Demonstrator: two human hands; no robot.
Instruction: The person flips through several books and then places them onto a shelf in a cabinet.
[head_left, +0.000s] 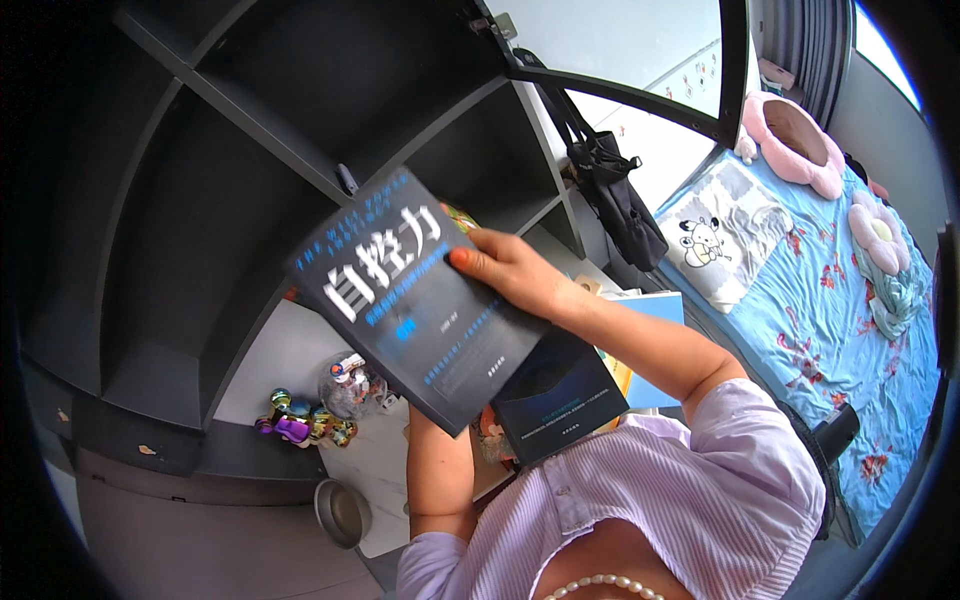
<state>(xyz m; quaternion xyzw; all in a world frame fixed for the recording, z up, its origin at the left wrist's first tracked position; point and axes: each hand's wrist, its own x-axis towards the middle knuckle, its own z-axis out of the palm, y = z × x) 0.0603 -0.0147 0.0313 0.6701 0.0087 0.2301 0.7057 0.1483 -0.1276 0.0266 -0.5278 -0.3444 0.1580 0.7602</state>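
My right hand (517, 274) grips the right edge of a dark grey book (420, 315), thumb across its cover. The cover bears large white characters and blue writing. It is held tilted in front of an open dark cabinet (277, 45). My left forearm (441, 469) reaches up behind the book, which hides my left hand. Below the held book, near my chest, lies a second dark book (562, 405) with small writing. A light blue book or folder (654, 337) shows beyond my right forearm.
A shiny multicoloured figurine (304, 424), a clear globe with small figures (356, 386) and a round metal tin (343, 514) are at left. A black bag (611, 195) hangs beside the cabinet. The glass-paned door (626, 94) stands ajar; a bed with blue sheets (810, 300) is at right.
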